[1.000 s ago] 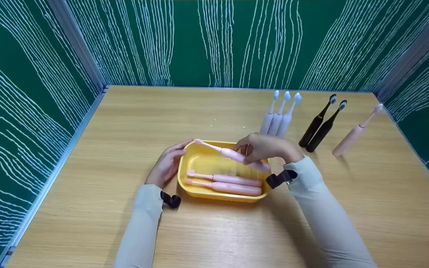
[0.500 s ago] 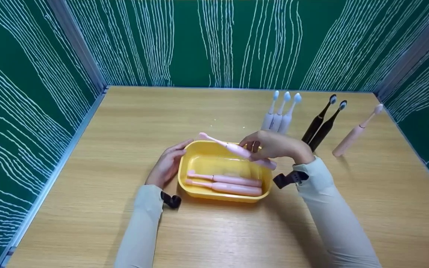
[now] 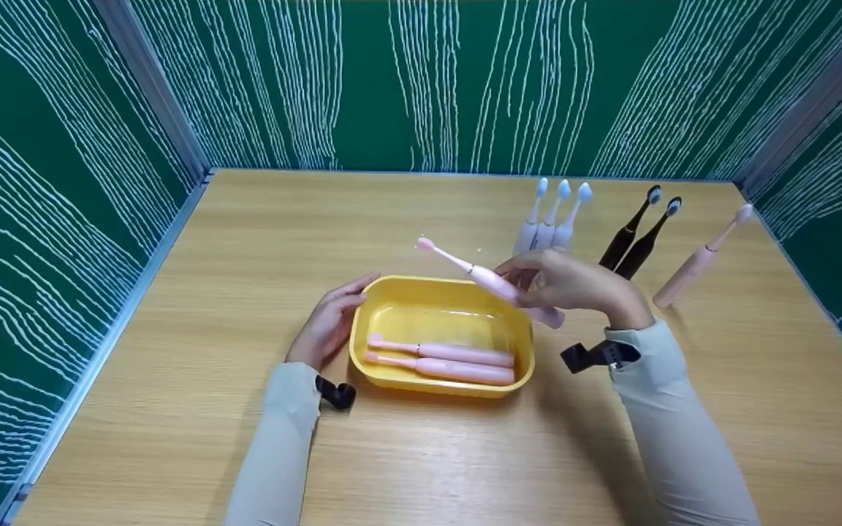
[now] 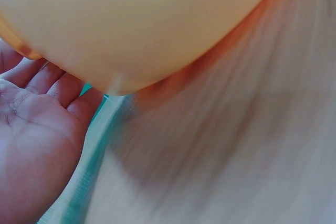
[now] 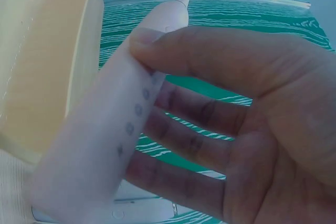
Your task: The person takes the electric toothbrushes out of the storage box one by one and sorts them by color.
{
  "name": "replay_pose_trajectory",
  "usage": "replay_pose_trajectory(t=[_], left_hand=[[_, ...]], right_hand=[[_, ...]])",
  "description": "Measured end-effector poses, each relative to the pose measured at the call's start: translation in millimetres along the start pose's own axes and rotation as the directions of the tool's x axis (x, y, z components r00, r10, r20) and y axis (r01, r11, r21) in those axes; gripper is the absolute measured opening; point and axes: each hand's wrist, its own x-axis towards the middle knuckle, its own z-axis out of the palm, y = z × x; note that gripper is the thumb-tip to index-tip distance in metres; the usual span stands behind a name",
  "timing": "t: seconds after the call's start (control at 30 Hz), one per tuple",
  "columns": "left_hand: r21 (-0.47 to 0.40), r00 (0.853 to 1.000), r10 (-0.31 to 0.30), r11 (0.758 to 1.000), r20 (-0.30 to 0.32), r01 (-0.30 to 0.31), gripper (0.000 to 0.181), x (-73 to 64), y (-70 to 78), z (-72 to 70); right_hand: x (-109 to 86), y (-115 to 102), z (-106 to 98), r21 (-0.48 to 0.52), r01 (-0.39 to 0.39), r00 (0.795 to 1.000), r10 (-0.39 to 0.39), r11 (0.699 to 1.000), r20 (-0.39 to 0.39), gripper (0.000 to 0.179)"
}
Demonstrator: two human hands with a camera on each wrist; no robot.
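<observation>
A yellow plastic basket point(image 3: 432, 389) sits mid-table with two pink electric toothbrushes point(image 3: 465, 354) lying along its near side. My left hand point(image 3: 326, 325) rests against the basket's left end, fingers fairly straight along the outer wall; the left wrist view shows its palm point(image 4: 42, 135) beside the basket, some fingertips hidden. Between thumb and fingers, my right hand point(image 3: 574, 281) holds another pink electric toothbrush point(image 3: 492, 283) above the basket's far right corner, its head pointing up and left. In the right wrist view, the thumb presses the toothbrush handle point(image 5: 100, 124) near a row of small marks.
Three pale lavender toothbrushes point(image 3: 544, 235) stand together behind my right hand, partly covered by it. Two black toothbrushes point(image 3: 620, 245) stand to their right, and a lone pink toothbrush point(image 3: 686, 276) stands farther right. Green patterned panels point(image 3: 370, 88) border the wooden table point(image 3: 282, 219).
My right hand has lifted the pink toothbrush and carried it to the right, from inside the basket to over its far right corner. My left hand and the basket have stayed in place.
</observation>
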Motion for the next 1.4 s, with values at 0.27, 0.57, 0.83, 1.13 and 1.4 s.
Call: replay_pose_trajectory(t=[0.27, 0.57, 0.83, 1.13, 1.4], left_hand=[[0.002, 1.000, 0.008, 1.000, 0.002, -0.008, 0.049, -0.5, -0.2, -0.6], [-0.019, 1.000, 0.011, 1.000, 0.006, -0.011, 0.049, -0.1, -0.6, -1.2], [-0.017, 1.000, 0.012, 1.000, 0.008, -0.012, 0.050, -0.9, -0.8, -0.6], [-0.013, 1.000, 0.015, 1.000, -0.002, -0.015, 0.050, -0.4, -0.3, 0.0], [-0.006, 1.000, 0.014, 1.000, -0.010, -0.015, 0.050, -1.3, 0.6, 0.8]], right_hand=[[-8.8, 6.5, -1.6, 0.015, -0.012, 0.997, 0.013, 1.000, -0.077, 0.034], [-18.9, 19.7, -1.3, 0.024, 0.031, 0.981, -0.025, 0.999, -0.192, 0.038], [-31.1, 33.2, -1.3, 0.054, 0.061, 0.964, -0.045, 0.997, -0.261, 0.038], [-47.6, 44.2, -2.6, 0.065, 0.006, 0.938, 0.017, 0.998, -0.346, 0.036], [-60.1, 54.5, -2.5, 0.126, 0.014, 0.914, 0.038, 0.992, -0.404, 0.038]])
